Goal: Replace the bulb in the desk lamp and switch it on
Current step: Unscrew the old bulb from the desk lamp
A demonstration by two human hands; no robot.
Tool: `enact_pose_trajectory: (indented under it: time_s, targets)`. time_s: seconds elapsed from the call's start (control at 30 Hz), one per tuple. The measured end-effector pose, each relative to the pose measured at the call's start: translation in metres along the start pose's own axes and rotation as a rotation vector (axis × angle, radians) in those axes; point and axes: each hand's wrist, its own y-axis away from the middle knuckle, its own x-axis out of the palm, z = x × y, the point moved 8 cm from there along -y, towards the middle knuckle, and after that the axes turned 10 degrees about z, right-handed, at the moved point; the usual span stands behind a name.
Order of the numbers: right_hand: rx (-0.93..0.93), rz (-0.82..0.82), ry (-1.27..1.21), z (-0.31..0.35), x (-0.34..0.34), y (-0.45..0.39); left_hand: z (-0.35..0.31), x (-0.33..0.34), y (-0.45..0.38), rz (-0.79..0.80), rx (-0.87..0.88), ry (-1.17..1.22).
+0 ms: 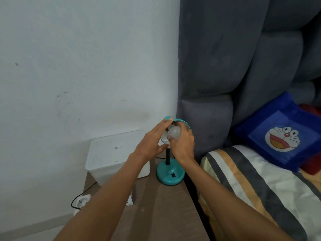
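A teal desk lamp stands on a brown bedside table (161,209), with a round base (170,176) that bears a small black switch (173,175) and a black stem. Its teal shade (184,122) is tilted toward me. My left hand (152,140) grips the left rim of the shade, fingers over the top. My right hand (184,145) is wrapped around a white bulb (174,133) at the shade's mouth. The socket is hidden behind the bulb and my fingers. The bulb is unlit.
A white plastic box (114,153) stands at the table's back left, by the wall. A white plug and black cable (81,202) lie on the floor at left. A grey padded headboard (225,66) and a bed with striped sheet (260,185) and blue cartoon pillow (281,134) are at right.
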Motion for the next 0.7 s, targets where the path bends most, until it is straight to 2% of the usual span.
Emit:
enact_pose_trajectory:
  time_s: [0.13, 0.3, 0.43, 0.7]
  targets:
    - [0.019, -0.007, 0.041, -0.0008, -0.0042, -0.0010, 0.0002, -0.0014, 0.0013, -0.003, -0.002, -0.003]
    - [0.002, 0.016, -0.058, -0.0001, -0.0022, -0.0008, 0.0020, -0.0005, 0.0005, -0.002, -0.002, 0.008]
    - [-0.021, 0.040, -0.019, -0.0002, 0.0026, -0.0017, 0.0029, -0.0004, 0.0002, 0.000, -0.010, 0.005]
    - [-0.063, -0.019, 0.095, -0.0001, 0.0008, 0.0036, 0.0036, -0.0003, 0.0002, -0.008, -0.006, 0.019]
